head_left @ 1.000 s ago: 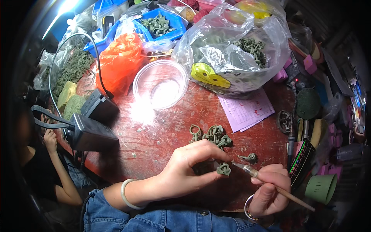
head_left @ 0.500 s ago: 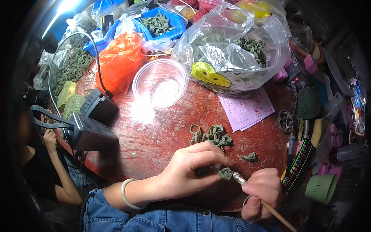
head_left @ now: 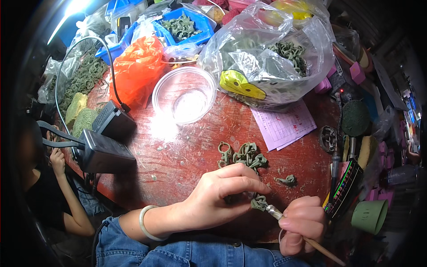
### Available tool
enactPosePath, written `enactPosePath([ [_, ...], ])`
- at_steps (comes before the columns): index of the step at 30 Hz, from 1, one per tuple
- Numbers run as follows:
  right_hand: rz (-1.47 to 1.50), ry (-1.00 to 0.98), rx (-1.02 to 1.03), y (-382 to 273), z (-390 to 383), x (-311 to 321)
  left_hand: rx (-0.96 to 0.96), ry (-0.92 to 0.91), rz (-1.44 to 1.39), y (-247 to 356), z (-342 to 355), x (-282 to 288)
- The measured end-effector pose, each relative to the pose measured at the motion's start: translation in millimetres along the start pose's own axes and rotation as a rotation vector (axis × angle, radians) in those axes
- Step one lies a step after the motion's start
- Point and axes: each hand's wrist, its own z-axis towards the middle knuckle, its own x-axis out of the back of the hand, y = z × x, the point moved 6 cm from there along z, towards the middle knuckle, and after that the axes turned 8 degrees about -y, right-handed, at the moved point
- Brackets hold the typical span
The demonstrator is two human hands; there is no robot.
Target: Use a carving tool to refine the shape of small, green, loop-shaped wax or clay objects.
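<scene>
My left hand (head_left: 224,198) pinches a small grey-green looped piece (head_left: 259,203) low over the red tabletop (head_left: 160,171). My right hand (head_left: 300,227) is closed round a thin wooden-handled tool (head_left: 322,249), whose metal front end meets that piece. Just beyond my fingers lies a small cluster of similar green pieces (head_left: 249,155), with a single one (head_left: 287,180) apart to the right.
A clear plastic bowl (head_left: 162,100), orange bag (head_left: 135,66), large clear bag (head_left: 240,58) and pink papers (head_left: 284,129) lie farther back. Black boxes with cables (head_left: 106,151) sit left. Tools (head_left: 344,184) and a green cup (head_left: 369,216) are right. Another person (head_left: 64,200) is at the left.
My right hand has moved slightly left and down, bringing the tool's front end onto the held piece. The held piece sits a little lower than a second ago.
</scene>
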Motion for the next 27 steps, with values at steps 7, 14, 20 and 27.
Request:
enactPosePath([
  [7, -0.060, -0.049, 0.012, -3, 5, -3, 0.031, -0.015, -0.061, 0, 1, 0],
  [14, -0.004, 0.287, 0.039, 4, -6, 11, 0.044, -0.004, -0.121, -4, 0, 0],
  [20, -0.008, 0.216, -0.048, 5, -8, 12, 0.132, 0.070, -0.139, -13, -2, 3],
  [27, -0.093, -0.004, 0.031, -3, 0, 2, 0.168, 0.054, -0.072, -11, -3, 5],
])
